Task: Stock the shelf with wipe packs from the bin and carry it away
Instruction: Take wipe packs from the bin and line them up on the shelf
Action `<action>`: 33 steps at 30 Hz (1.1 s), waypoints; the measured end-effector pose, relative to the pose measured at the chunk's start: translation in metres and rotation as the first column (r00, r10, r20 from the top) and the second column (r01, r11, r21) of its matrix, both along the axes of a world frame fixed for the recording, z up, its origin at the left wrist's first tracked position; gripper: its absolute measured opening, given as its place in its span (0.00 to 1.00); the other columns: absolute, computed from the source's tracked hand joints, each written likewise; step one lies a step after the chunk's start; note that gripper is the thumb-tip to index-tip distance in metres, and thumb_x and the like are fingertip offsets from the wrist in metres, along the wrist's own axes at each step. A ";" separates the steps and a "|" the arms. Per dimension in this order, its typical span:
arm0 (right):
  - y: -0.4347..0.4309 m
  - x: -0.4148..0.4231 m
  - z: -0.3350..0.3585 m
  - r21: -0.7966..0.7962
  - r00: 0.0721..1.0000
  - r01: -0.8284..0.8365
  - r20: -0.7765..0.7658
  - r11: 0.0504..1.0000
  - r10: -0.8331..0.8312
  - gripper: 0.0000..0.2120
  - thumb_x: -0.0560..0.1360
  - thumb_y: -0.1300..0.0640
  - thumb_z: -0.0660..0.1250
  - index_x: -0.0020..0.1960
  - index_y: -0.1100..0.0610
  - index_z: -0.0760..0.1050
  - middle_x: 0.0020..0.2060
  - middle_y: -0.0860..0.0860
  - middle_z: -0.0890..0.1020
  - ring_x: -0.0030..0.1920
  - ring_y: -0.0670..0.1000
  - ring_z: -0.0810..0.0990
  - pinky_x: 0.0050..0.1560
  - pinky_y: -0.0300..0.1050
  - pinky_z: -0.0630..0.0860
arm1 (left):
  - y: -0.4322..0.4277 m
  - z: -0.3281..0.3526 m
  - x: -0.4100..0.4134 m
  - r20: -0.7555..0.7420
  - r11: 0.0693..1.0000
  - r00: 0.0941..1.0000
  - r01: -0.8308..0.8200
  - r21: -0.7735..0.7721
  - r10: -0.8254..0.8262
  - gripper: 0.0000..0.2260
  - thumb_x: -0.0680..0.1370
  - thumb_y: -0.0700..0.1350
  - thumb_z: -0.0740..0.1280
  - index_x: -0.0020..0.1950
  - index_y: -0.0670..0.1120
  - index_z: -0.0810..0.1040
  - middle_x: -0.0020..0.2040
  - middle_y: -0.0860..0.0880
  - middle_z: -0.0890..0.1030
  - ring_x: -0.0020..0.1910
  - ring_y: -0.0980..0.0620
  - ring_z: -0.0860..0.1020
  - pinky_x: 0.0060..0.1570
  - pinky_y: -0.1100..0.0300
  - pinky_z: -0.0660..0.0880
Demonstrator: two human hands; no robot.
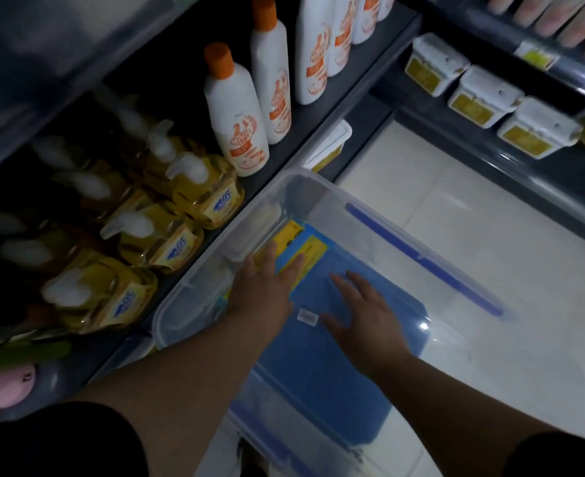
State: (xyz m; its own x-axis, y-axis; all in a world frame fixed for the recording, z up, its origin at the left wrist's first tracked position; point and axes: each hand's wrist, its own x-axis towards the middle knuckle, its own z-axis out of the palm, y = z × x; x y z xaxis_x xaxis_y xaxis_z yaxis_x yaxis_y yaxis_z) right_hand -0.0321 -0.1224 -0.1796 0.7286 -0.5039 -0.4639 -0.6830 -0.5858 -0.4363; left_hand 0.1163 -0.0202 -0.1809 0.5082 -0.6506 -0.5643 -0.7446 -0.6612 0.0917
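A yellow and blue wipe pack point(301, 247) lies in the far left corner of a clear plastic bin point(322, 187), against the wall nearest the shelving. It looks like the last of the load, though blur makes it hard to say whether it is one pack or two side by side. The rest of the bin shows only its bare blue bottom.

Up to the right, a dark shelf point(531, 177) holds a row of white packs with yellow labels point(483, 98), so most of the stocking appears done. What seems left is to lift out this last pack, shelve it, and carry the bin off. The bin sits on a pale tiled floor point(490, 304), not yet lifted.

The left hand point(267, 284) reaches into the bin, fingers stretched flat on top of the pack, not curled round it. The right hand point(366, 315) is inside the bin too, palm down and fingers spread over the blue bottom, holding nothing.

To the left, another shelf carries yellow pump bottles point(167, 235) and white bottles with orange caps point(236, 111).
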 end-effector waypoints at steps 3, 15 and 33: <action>0.002 0.002 0.003 0.007 1.000 -0.003 0.002 1.000 0.003 0.33 0.77 0.42 0.63 0.77 0.43 0.53 0.77 0.47 0.55 0.76 0.49 0.55 0.74 0.45 0.55 | 0.000 0.008 -0.002 0.039 0.998 0.999 -0.021 -0.066 0.024 0.29 0.82 0.51 0.57 0.78 0.57 0.45 0.78 0.43 0.48 0.74 0.39 0.56 0.69 0.48 0.61; 0.019 0.049 0.023 0.069 0.993 -0.118 0.031 0.991 0.116 0.31 0.78 0.45 0.62 0.77 0.41 0.51 0.78 0.50 0.51 0.77 0.51 0.53 0.74 0.46 0.55 | 0.045 0.054 0.002 0.075 0.947 0.988 -0.109 -0.302 0.138 0.26 0.83 0.43 0.53 0.78 0.53 0.46 0.67 0.49 0.73 0.57 0.49 0.78 0.50 0.58 0.73; 0.038 0.066 -0.001 0.168 0.990 0.098 0.085 0.981 -0.114 0.30 0.78 0.62 0.59 0.76 0.43 0.56 0.52 0.52 0.67 0.53 0.53 0.74 0.54 0.39 0.67 | 0.047 0.052 0.002 -0.115 0.887 0.954 -0.299 -0.350 0.277 0.29 0.80 0.37 0.56 0.77 0.59 0.54 0.77 0.55 0.57 0.70 0.51 0.67 0.63 0.58 0.69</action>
State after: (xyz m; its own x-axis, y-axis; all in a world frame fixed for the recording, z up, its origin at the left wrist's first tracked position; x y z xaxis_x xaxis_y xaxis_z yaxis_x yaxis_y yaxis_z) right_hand 0.0338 -0.0839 -0.1810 0.7192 -0.5041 -0.4782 -0.6890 -0.4280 -0.5850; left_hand 0.1183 0.0272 -0.1291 0.6767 -0.6449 -0.3551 -0.5119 -0.7589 0.4026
